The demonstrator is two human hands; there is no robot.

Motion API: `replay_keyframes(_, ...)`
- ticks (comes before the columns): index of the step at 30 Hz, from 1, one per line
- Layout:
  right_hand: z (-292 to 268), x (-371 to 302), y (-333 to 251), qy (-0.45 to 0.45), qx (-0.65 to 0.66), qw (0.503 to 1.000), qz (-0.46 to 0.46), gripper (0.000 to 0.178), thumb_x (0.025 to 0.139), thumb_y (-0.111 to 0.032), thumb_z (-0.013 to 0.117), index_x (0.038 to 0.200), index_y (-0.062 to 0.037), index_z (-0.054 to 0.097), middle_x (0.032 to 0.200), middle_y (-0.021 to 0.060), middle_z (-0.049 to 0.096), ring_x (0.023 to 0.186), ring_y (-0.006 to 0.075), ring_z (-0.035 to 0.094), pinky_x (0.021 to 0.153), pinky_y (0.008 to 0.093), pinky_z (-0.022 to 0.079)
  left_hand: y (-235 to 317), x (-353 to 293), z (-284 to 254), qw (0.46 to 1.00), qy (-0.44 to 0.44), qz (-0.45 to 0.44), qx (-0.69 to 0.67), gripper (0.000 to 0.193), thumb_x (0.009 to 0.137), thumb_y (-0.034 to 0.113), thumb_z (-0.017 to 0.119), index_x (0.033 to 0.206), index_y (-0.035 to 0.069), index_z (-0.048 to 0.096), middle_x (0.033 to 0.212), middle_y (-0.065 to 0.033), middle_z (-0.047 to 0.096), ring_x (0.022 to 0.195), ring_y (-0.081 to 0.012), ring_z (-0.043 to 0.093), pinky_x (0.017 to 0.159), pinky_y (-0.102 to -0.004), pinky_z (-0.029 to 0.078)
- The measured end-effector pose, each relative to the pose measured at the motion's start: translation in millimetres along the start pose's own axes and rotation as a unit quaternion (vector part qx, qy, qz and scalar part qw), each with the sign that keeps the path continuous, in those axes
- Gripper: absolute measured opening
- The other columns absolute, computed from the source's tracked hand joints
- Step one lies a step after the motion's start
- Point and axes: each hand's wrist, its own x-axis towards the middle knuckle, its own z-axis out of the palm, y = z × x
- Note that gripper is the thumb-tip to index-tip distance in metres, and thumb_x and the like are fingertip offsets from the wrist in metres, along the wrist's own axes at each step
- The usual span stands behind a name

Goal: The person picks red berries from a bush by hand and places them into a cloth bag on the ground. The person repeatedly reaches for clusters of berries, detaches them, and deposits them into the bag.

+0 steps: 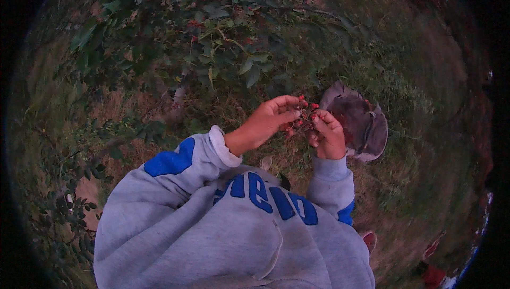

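In front of my chest, both hands meet at a small bunch of red berries (299, 123) on thin stems. My left hand (261, 123) comes in from the left, thumb and fingers pinched on the stems. At the bunch's right side, my right hand (330, 136) has its fingertips closed on the berries. Just beyond and to the right of that hand is a greyish container (378, 132) with a soft-looking rim. Something reddish shows inside it, too dim to make out fully.
A leafy shrub (249, 50) with clusters of red berries spreads across the far side, its branches reaching toward my hands. Grass (404, 177) and dry ground lie below. More leafy twigs (79, 220) stand at the left. Red objects (433, 275) show at the lower right.
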Motion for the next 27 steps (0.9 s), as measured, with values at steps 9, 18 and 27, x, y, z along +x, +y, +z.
replay_keyframes(9, -8, -15, -3, -0.010, 0.088, 0.995, -0.035, 0.010, 0.077, -0.008, 0.051, 0.086, -0.0045, 0.048, 0.069, 0.0024, 0.052, 0.045, 0.0084, 0.044, 0.036, 0.0188, 0.032, -6, 2, 13, 0.989, -0.007, -0.023, -0.145, 0.029, 0.080, 0.009, 0.046, 0.109, 0.005, 0.041, 0.102, -0.0039, 0.049, 0.085, -0.0130, 0.050, 0.065, -0.0255, 0.044)
replay_keyframes(18, -6, -23, -3, 0.008, 0.028, 0.998, -0.052, 0.010, 0.078, -0.011, 0.048, 0.086, -0.0054, 0.047, 0.067, 0.0031, 0.052, 0.044, 0.0086, 0.043, 0.034, 0.0186, 0.029, -8, -3, 29, 0.998, 0.007, -0.025, 0.054, 0.023, 0.078, 0.008, 0.048, 0.101, 0.005, 0.045, 0.092, -0.0037, 0.050, 0.077, -0.0121, 0.050, 0.057, -0.0239, 0.043)
replay_keyframes(27, -7, -26, 1, 0.000, 0.145, 0.989, 0.014, 0.014, 0.079, -0.018, 0.045, 0.088, -0.0071, 0.046, 0.069, 0.0044, 0.054, 0.043, 0.0071, 0.040, 0.032, 0.0175, 0.026, -20, -6, 26, 0.987, 0.020, -0.027, -0.157, 0.017, 0.077, 0.003, 0.046, 0.093, 0.003, 0.045, 0.083, -0.0033, 0.050, 0.070, -0.0116, 0.050, 0.053, -0.0221, 0.042)
